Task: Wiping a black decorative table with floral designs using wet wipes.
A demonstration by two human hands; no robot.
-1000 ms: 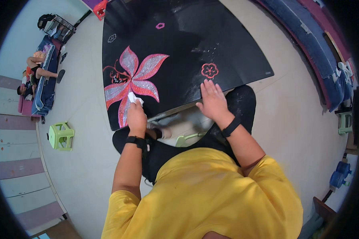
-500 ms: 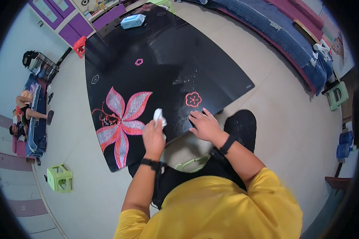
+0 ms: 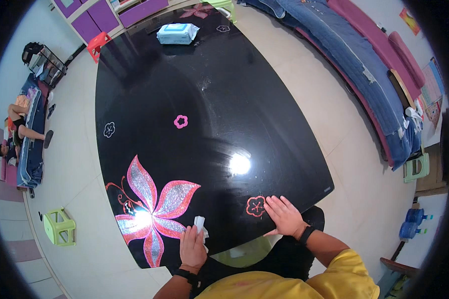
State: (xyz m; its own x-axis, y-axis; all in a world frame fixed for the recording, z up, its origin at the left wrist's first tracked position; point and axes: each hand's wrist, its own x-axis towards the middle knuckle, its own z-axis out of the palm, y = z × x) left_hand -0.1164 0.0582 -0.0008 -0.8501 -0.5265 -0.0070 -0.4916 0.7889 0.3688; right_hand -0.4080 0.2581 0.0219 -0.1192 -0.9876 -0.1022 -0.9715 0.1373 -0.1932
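A glossy black table (image 3: pixel 139 99) with flower patterns spreads out before me. At its near edge, beside the big pink-and-silver flower (image 3: pixel 157 202), my left hand (image 3: pixel 192 248) grips a crumpled white wipe (image 3: pixel 200 224). The wipe sticks out between thumb and fingers. To the right, my right hand (image 3: pixel 286 218) lies flat on the tabletop with fingers stretched, next to a small red flower outline (image 3: pixel 256 206); it holds nothing. A light blue pack of wipes (image 3: pixel 177 34) rests at the far end of the table.
Along the right runs a long sofa under a blue cover (image 3: pixel 344 65). Green stools (image 3: pixel 61 226) stand at the left and right (image 3: pixel 417 168); a red stool (image 3: pixel 98 45) is beyond the table's far left. Another person (image 3: pixel 22 124) lies on a couch at far left.
My view has tilted up, so the table sits lower in the picture. My right hand has flattened onto the table beside the red flower. The left still grips the wipe.
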